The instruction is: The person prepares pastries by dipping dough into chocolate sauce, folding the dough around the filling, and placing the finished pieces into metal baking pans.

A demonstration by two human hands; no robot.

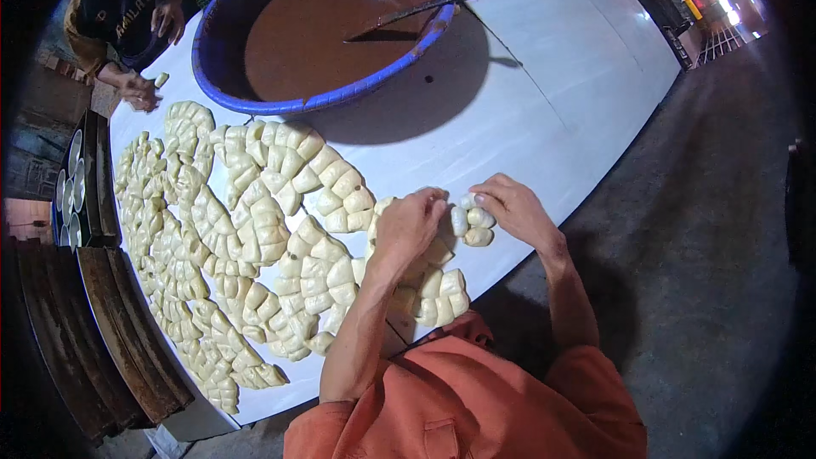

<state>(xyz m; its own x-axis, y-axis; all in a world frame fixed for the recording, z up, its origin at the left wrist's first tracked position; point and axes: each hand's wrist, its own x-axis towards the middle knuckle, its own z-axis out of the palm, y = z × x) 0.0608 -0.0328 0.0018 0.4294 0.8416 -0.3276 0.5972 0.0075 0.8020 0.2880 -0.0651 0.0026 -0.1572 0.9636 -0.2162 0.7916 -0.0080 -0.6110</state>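
Small dough pieces: a tight cluster on the white table, just toward 3 o'clock from the middle of our view
Right hand: thumb and forefinger at the cluster's upper edge, touching or very nearly; we cannot tell whether this grip has closed on a piece
Left hand: fingers bent, just beside the cluster at its 9 o'clock; the back of the hand hides the grip, so we cannot tell what it holds
Sectioned dough slabs: spread from 7 to 10 o'clock
Blue basin: brown paste inside, at 11 o'clock
Feel: we judge the pieces light, soft, slightly slick and easily dented
Hold: we would pinch gently around the rounded sides with finger pads, sparing the tops
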